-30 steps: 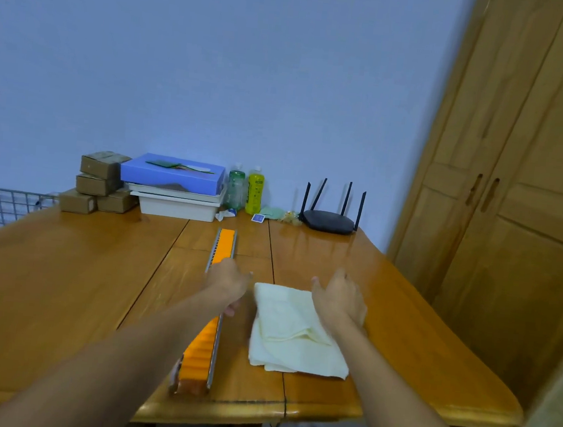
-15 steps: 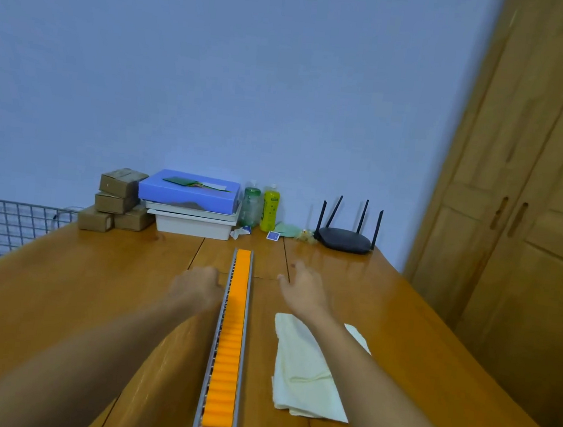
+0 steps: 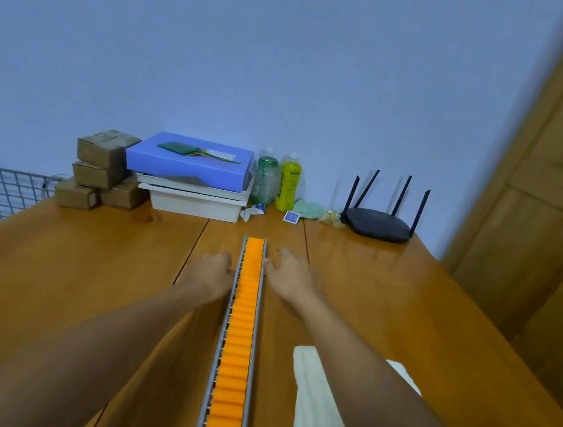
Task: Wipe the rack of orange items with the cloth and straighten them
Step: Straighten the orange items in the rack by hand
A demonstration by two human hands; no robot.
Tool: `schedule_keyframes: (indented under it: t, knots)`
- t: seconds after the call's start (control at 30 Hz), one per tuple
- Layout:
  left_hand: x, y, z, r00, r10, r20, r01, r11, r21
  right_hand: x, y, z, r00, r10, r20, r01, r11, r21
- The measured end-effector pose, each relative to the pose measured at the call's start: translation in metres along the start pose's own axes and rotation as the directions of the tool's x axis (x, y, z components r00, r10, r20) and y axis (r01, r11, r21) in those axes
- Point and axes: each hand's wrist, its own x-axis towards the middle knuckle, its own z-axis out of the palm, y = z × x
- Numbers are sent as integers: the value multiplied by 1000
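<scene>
Rack of orange items [image 3: 239, 329] lies lengthwise on the table [image 3: 60, 278], bracketed near its far end by the left hand [image 3: 210, 277], fingers bent at one rail, grip unclear, and the spread right hand [image 3: 288, 276], likely squaring it; cloth [image 3: 316, 406] lies beside, unheld.

A home room: wooden wardrobe [image 3: 548, 218], router [image 3: 380, 224], cluttered table [image 3: 62, 261].

Your wooden table [image 3: 60, 278] carries the rack of orange items [image 3: 244, 313] down the frame's centre, a cloth [image 3: 316, 406] lower right, and boxes [image 3: 102, 168], tray [image 3: 195, 201], bottles [image 3: 288, 186], router [image 3: 378, 224] across mid-frame.
</scene>
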Motion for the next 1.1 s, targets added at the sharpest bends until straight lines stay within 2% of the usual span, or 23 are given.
schedule_keyframes:
  t: [0.47, 0.67, 1.1]
  knots:
    - [74, -22, 44, 998, 7, -63, -19, 983, -185, 113, 4, 54, 995, 47, 86, -33, 987, -159]
    - [77, -27, 49, 998, 19, -62, -34, 969, -244, 127, 1, 66, 992, 42, 119, -13, 972, -234]
    - [77, -27, 52, 999, -3, -53, -10, 973, -229, 111, 6, 55, 985, 2, 174, 59, 937, -344]
